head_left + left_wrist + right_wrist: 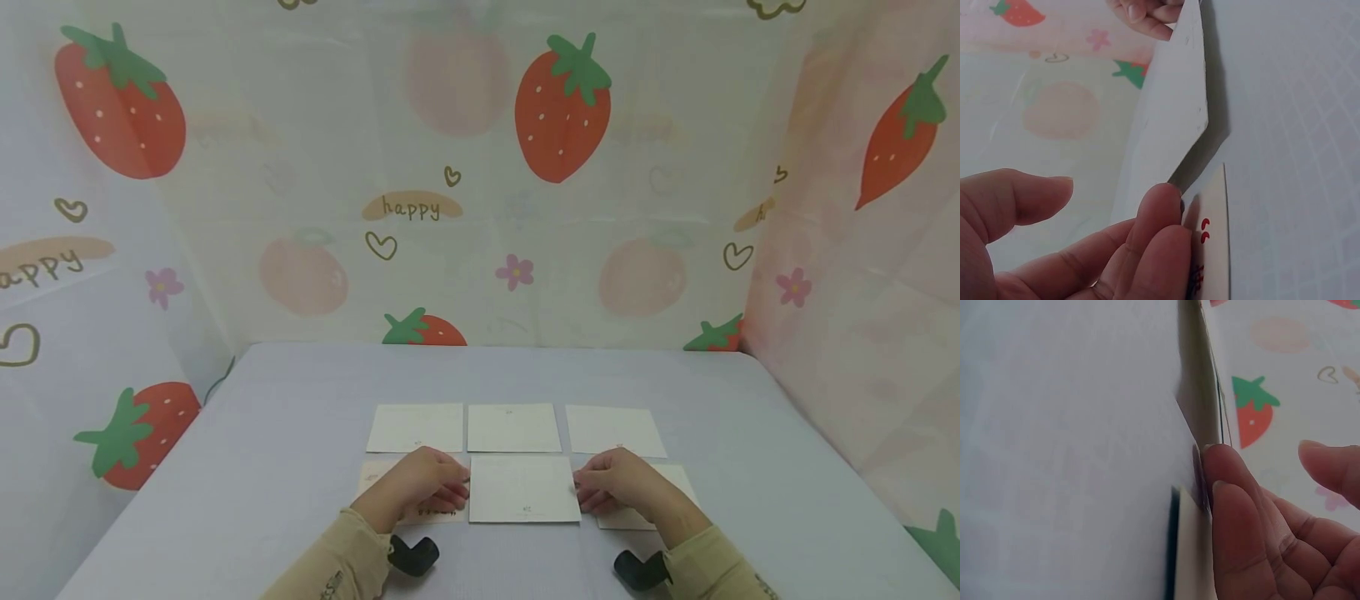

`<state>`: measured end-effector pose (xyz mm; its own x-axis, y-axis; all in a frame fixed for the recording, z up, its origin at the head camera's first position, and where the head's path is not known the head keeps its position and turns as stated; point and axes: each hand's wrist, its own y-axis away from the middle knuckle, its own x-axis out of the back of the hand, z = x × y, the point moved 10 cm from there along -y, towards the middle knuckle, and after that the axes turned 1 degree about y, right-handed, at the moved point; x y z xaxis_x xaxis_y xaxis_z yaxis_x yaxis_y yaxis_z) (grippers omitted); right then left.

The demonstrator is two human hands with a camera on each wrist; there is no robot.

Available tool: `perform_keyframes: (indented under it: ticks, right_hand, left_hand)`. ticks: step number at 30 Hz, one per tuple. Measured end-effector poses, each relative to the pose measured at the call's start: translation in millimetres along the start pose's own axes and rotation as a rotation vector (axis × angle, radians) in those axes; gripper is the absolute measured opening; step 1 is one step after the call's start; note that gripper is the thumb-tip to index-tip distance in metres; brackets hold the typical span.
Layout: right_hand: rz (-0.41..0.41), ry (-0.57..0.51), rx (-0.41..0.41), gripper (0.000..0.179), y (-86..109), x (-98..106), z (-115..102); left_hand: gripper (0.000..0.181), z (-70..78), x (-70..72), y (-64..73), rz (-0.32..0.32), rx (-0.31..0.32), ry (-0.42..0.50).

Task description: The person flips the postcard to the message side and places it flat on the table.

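Note:
A white card (525, 487) with a tiny mark near its lower edge sits between the two hands in the middle of the front row. At its left edge is my left hand (431, 477), fingertips touching or very near the edge, thumb held apart in the left wrist view. My right hand (611, 479) is at the opposite edge, its thumb also away from the fingers. The card looks slightly raised, with shadow beneath. Under my left hand lies a card with red and dark print (1205, 250); under the right, a pale card (626, 520), each partly covered.
Behind the hands, three white cards form a back row: left (416, 427), middle (512, 427) and right (613, 429). They lie on a white-covered table (300, 408). A strawberry-patterned curtain (480, 292) encloses the back and sides. Black angled pieces (415, 556) show at both cuffs.

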<state>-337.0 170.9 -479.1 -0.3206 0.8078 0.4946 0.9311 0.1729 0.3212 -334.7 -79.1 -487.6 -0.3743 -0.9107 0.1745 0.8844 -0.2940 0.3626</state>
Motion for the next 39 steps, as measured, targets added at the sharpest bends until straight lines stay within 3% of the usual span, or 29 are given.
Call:
perform_keyframes:
  ticks: [39]
  right_hand:
    - [0.014, -0.060, 0.043, 0.018, -0.8, -0.4, -12.3]
  left_hand:
    - [0.025, 3.5, 8.4, 2.9, -0.003, -0.017, 0.033]
